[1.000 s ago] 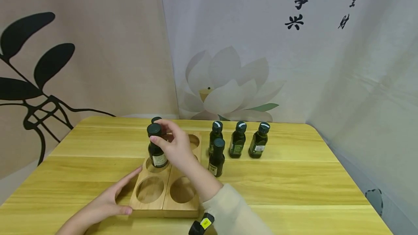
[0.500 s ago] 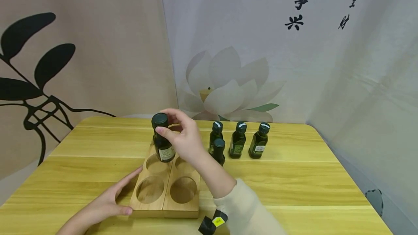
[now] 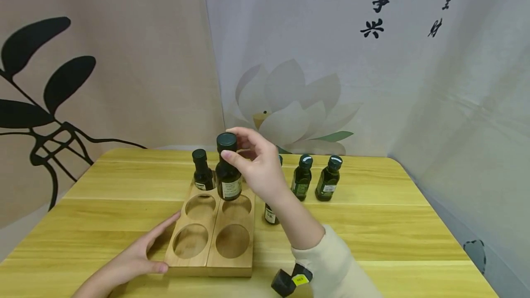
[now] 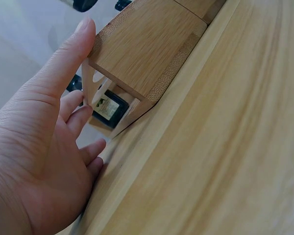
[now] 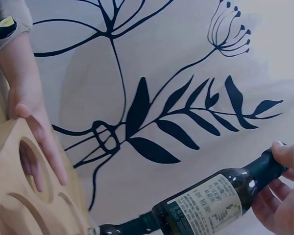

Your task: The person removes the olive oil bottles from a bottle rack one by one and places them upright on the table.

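My right hand [image 3: 265,169] pinches a small dark glass bottle [image 3: 229,183] by its neck, thumb on the near side, and holds it upright over the right column of a wooden rack [image 3: 229,271]. In the right wrist view the bottle [image 5: 206,203] shows a pale printed label and a dark cap. The rack has two columns of round holes. Another dark bottle [image 3: 203,176] stands in its left column at the back. My left hand [image 3: 134,259] rests against the rack's left side, thumb at the near corner, fingers extended; the left wrist view shows the thumb touching the edge.
To the right of the rack, dark bottles [image 3: 301,183] stand on the wooden table [image 3: 372,243], another bottle [image 3: 328,183] beside them. One bottle [image 3: 270,214] is partly hidden by my right forearm. A printed curtain [image 3: 414,95] hangs behind the table.
My right hand has lifted the bottle from the left column's hole and carried it right and up, over the right column. The back-left bottle has come into fuller view. My left hand stays put.
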Motion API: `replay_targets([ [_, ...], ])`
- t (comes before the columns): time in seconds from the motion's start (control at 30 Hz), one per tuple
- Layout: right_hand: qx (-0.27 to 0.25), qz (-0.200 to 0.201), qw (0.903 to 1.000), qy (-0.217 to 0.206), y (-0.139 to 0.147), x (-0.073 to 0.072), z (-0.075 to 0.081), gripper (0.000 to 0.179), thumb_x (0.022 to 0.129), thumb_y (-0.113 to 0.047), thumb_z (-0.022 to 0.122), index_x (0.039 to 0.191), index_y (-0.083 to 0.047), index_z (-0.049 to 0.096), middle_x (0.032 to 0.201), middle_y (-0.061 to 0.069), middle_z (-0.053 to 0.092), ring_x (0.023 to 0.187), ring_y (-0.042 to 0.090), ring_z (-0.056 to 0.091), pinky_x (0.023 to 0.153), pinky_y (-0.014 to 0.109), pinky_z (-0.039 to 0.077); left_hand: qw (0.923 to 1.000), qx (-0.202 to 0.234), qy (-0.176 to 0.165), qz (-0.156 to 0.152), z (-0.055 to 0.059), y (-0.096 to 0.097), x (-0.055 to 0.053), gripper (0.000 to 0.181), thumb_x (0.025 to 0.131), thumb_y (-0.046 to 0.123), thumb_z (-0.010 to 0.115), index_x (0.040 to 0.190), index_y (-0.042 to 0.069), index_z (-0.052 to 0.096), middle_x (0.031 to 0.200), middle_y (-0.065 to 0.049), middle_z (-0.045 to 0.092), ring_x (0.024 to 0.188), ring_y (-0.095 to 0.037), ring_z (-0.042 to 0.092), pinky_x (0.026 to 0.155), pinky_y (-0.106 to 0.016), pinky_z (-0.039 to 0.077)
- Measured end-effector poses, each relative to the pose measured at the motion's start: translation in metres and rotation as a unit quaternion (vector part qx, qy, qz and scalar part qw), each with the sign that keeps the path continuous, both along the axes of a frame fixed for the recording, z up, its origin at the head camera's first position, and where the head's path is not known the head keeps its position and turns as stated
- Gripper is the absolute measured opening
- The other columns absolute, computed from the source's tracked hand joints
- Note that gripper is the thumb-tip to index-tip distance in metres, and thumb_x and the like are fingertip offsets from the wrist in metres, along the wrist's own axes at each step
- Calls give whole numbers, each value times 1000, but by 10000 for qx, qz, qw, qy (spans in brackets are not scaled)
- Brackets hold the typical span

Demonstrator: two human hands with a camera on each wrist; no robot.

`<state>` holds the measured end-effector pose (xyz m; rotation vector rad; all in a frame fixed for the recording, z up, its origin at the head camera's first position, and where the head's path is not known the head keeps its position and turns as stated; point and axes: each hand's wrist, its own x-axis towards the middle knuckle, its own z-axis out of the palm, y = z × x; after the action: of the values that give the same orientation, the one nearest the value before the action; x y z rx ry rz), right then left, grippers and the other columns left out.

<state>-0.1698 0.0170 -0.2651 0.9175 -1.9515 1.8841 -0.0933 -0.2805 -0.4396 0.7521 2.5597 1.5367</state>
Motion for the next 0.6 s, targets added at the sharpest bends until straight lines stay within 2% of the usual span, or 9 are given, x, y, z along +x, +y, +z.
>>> replay_targets([
  [0.27, -163, -237, 9995, 85, 28, -1, 12, 33, 83, 3, 71, 115, -1, 63, 91, 13, 66, 85, 21, 62, 78, 39, 53, 10000, 4, 7, 25, -2, 0, -1, 87, 83, 31, 76, 153, 22, 25, 157, -2, 23, 129, 9, 16, 84, -81, 14],
  [0.6, -179, -619, 9979, 48, 63, -3, 19, 33, 85, 4, 70, 117, 1, 62, 98, 13, 66, 86, 24, 63, 77, 34, 53, 9999, 120, -19, -48, -2, 0, -1, 86, 83, 34, 75, 153, 21, 26, 156, 4, 24, 131, 9, 18, 87, -80, 14],
])
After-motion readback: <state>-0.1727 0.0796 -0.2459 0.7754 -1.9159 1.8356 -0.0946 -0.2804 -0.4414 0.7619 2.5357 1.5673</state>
